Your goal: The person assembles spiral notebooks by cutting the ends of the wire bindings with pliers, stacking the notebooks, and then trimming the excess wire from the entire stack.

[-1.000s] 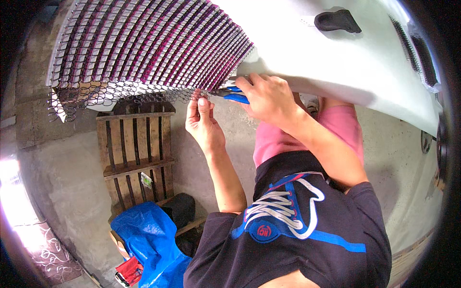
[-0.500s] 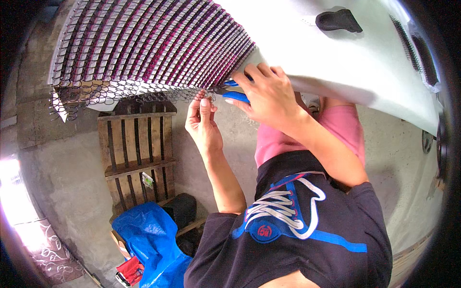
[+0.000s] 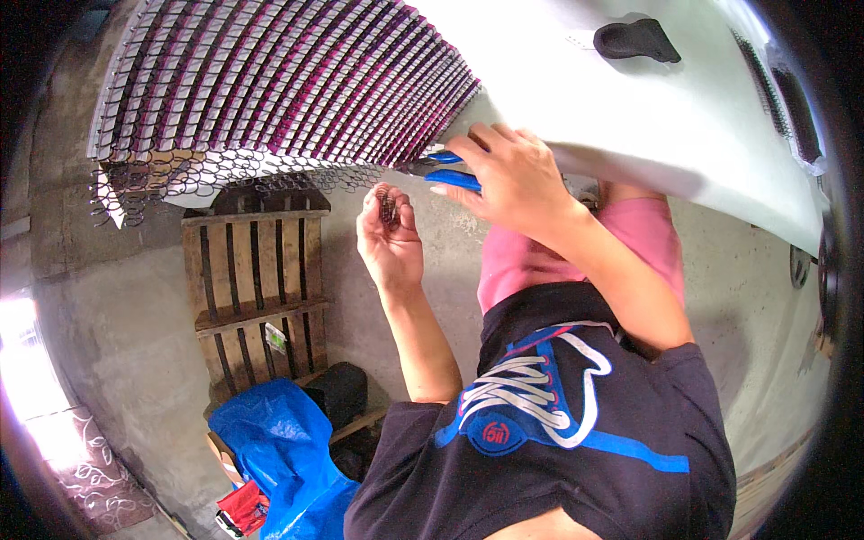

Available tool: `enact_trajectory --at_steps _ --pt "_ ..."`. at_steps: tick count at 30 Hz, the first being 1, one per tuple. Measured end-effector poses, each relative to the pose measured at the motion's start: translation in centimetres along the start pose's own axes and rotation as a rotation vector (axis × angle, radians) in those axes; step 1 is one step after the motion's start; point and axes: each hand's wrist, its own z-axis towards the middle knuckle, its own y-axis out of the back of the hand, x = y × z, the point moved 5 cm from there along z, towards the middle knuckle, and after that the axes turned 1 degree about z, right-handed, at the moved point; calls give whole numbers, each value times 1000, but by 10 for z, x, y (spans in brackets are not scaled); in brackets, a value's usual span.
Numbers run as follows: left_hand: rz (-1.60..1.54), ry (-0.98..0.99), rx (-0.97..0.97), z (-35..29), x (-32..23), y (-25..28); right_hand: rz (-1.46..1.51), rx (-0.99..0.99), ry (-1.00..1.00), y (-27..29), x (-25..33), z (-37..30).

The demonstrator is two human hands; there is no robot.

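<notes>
In the head view, I see many dark rings [image 3: 310,175] already hanging along the near edge of the striped panel [image 3: 279,85]. At this edge's right end, the right hand [image 3: 520,177] grips blue-handled pliers [image 3: 453,179]. Just below the panel, the left hand [image 3: 392,245] half curls around small coils [image 3: 388,212], I judge not yet attached. How much remains, I cannot tell.

blue-handled pliers [image 3: 454,179] in right grip [image 3: 524,177], dark coils [image 3: 388,211] in left grip [image 3: 393,245]
</notes>
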Motion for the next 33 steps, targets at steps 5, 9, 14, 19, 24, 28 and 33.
enact_trajectory --at_steps 5,9,14,19,24,28,33 --pt "-96 -23 27 2 -2 -14 -97 -79 5 8 9 2" --pt "190 -166 77 4 -12 -20 -105 -71 -4 2 10 6" --pt "349 -297 58 8 -17 -25 -106 -70 24 1 18 9" --pt "446 -375 -18 7 -16 -28 -66 12 -14 -10 6 7" --pt "537 -434 -65 4 -18 -30 19 83 -64 2 7 6" --pt "555 -408 -60 0 -20 -32 -62 -96 27 15 16 8" --pt "561 -399 -42 0 -21 -34 -83 -137 36 8 20 13"
